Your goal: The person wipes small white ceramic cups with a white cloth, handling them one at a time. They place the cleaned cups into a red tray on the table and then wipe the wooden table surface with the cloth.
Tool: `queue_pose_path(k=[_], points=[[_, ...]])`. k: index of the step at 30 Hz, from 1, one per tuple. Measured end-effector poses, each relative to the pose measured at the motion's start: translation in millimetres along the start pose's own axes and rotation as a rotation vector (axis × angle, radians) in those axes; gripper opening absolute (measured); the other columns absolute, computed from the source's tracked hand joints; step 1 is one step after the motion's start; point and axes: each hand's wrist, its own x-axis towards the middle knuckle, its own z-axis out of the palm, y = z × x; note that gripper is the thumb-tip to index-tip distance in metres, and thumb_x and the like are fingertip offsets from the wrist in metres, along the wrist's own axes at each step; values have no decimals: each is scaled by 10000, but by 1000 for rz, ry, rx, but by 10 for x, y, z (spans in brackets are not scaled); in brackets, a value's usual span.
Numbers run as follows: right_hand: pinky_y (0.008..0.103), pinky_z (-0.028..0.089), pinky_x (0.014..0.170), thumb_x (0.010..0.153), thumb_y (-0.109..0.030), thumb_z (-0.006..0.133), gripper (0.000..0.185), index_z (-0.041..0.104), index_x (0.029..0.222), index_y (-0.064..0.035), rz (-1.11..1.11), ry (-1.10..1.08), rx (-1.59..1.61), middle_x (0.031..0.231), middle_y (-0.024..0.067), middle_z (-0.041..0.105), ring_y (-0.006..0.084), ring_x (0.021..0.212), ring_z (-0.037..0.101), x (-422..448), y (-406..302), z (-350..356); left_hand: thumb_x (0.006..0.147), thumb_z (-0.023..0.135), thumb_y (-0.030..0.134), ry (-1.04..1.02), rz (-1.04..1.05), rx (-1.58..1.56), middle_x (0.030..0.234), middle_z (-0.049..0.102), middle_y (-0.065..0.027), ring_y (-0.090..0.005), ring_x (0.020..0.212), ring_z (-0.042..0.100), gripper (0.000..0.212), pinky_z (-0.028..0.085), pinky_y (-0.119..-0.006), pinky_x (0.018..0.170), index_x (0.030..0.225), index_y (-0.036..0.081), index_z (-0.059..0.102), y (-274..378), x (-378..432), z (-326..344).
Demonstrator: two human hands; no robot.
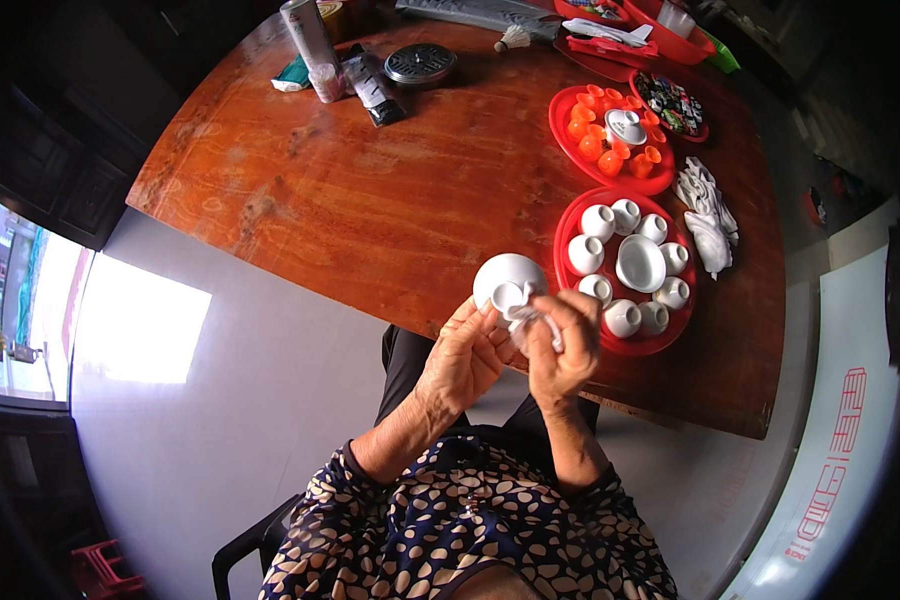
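My left hand (pixel 461 360) holds a white porcelain lid (pixel 508 274) with a ring-shaped knob, just over the table's near edge. In my right hand (pixel 566 341) is a bunched white cloth (pixel 529 324), pressed against the lid beside its knob. Right of my hands lies a red plastic tray (pixel 562 225). Several white cups (pixel 586 253) stand upside down on it in a ring around a wider white bowl (pixel 641 262).
Behind that tray, a second red tray (pixel 562 142) carries several small orange cups (pixel 590 146) and a white lidded bowl (pixel 626 127). Crumpled white cloth (pixel 709 217) lies at the right. A spray can (pixel 309 34), tube (pixel 371 86), metal disc (pixel 420 63) and shuttlecock (pixel 514 39) are farther back.
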Motion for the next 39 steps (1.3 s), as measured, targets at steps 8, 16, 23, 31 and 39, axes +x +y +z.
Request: queue_pose_path(k=[8, 16, 23, 31, 39], points=[[379, 446, 752, 770, -4, 591, 284, 634, 1047, -45, 2, -26, -76, 958, 129, 558, 285, 871, 530, 98, 28, 38, 922, 551, 142, 21, 14, 12, 1186, 578, -64, -198, 1089, 570, 335, 523, -377, 891, 1241, 61, 488, 0, 15, 27], [370, 418, 718, 738, -30, 683, 331, 649, 1067, -56, -197, -36, -221, 955, 69, 549, 249, 828, 520, -186, -77, 148, 927, 533, 239, 59, 28, 23, 1129, 578, -98, -204, 1028, 569, 363, 464, -344, 929, 1218, 30, 473, -81, 79, -107], [357, 402, 711, 702, -55, 671, 281, 664, 981, -84, -292, -212, -228, 866, 2, 531, 192, 794, 525, -77, -77, 99, 951, 487, 304, 83, 2, -83, 1098, 594, -131, -246, 1022, 569, 379, 452, -377, 943, 1179, 1, 498, 0, 97, -174], [374, 459, 639, 737, 39, 603, 258, 633, 985, -26, 93, -134, -95, 855, 111, 556, 280, 776, 554, 117, 58, -327, 953, 516, 213, 67, 97, 167, 1109, 603, -99, -211, 999, 602, 248, 542, -378, 836, 1135, 49, 556, 71, -24, -47], [382, 413, 707, 671, -12, 684, 300, 642, 966, -51, -226, -340, -149, 841, 56, 536, 249, 771, 510, 213, -231, -77, 972, 482, 215, 12, 148, 368, 1032, 628, -68, -148, 900, 615, 293, 540, -302, 743, 1163, 4, 554, 32, -111, -82]])
